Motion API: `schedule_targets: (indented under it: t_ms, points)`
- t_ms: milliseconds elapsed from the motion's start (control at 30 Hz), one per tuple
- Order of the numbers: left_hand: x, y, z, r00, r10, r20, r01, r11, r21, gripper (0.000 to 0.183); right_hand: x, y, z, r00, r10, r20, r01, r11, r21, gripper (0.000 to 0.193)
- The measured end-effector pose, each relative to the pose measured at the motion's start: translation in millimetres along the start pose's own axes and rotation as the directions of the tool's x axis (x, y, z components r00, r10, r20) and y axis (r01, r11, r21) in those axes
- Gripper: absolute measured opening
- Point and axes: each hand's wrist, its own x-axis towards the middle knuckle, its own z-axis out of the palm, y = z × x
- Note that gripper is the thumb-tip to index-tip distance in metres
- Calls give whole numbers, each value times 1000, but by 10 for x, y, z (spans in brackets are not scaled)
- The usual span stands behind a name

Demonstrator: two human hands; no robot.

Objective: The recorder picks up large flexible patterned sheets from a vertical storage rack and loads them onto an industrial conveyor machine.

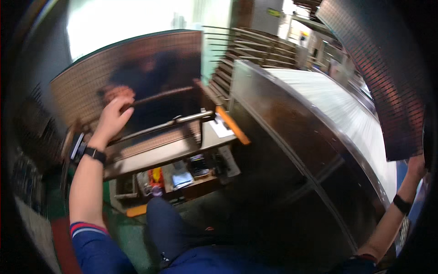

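A shiny copper-brown panel with a fine grid pattern (175, 59) stands leaning on a bench stand at the left. My left hand (116, 114) reaches up in front of it, thumb apart from the fingers and nothing held. Its reflection shows in the panel, and whether the fingertips touch the surface I cannot tell. At the far right, my right hand (416, 168) grips the lower end of a second dark panel with a similar grid (378, 82), which is raised and tilted. The fingers of that hand are partly hidden at the picture's rim.
A metal bar (169, 123) crosses the stand. Below it, an open compartment (200, 185) holds several small items. An orange strip (232, 125) juts from the stand's right side. A long metal-sided machine (283, 118) with a white ribbed top (328, 91) runs along the right.
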Motion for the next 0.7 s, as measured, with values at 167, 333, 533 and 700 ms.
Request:
schedule_targets:
  t_ms: [167,333,533,700]
  points:
    - [346,204,-559,963,-142,-230,78,961,-266,46,-279,789,1208,977,47,208,-61,996,62,45]
    - [494,266,-1427,835,-183,-520,185,981,-49,72,-714,1325,2380,917,54,395,-105,988,110,44]
    - [-41,36,-1973,854,-246,-459,91,938,-334,55,-1161,1373,3450,827,-39,560,-5,997,78,42]
    - [-701,-413,-1804,778,-477,-408,251,832,-494,41,-1556,1312,4588,693,-213,689,170,977,131,36]
